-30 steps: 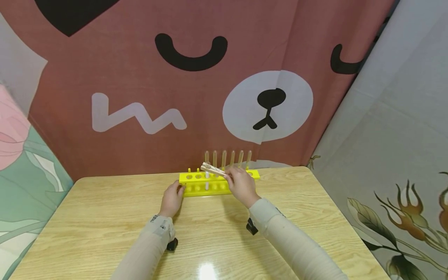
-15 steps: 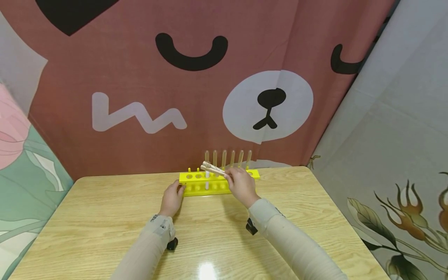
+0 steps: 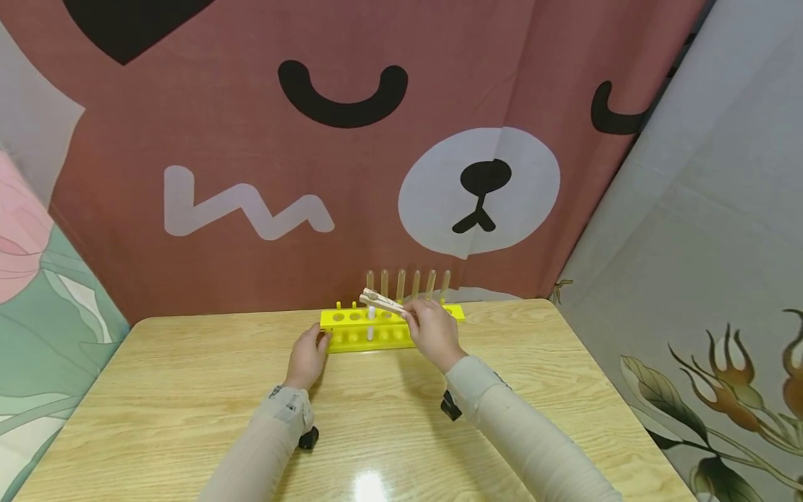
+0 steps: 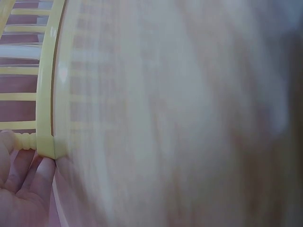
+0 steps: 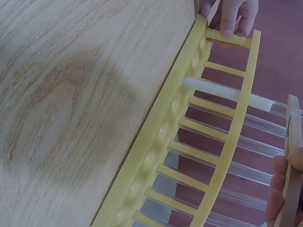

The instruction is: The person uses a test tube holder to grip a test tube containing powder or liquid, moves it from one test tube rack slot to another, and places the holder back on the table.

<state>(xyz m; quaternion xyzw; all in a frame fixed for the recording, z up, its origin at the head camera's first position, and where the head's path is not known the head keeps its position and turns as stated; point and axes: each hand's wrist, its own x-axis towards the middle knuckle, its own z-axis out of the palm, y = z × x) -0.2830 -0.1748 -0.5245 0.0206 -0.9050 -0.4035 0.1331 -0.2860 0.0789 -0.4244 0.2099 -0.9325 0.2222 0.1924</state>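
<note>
The left hand (image 3: 307,357) grips the left end post of a yellow test tube rack (image 3: 343,324); the left wrist view has its fingers (image 4: 43,177) around that post. A tube with white contents (image 3: 371,333) stands upright in a front hole, also visible in the right wrist view as a white tube (image 5: 213,89). Between thumb and fingers the right hand (image 3: 434,335) holds a wooden clamp (image 3: 384,302) by its handle. The clamp's far end lies at the white tube's upper part; whether it is closed around the glass, I cannot tell.
Several clear tubes (image 3: 401,282) stand upside down along the rack's back, with bare pegs (image 3: 339,305) left of them. The rack is near the back edge of the wooden table (image 3: 207,390). A printed curtain (image 3: 251,272) hangs right behind it.
</note>
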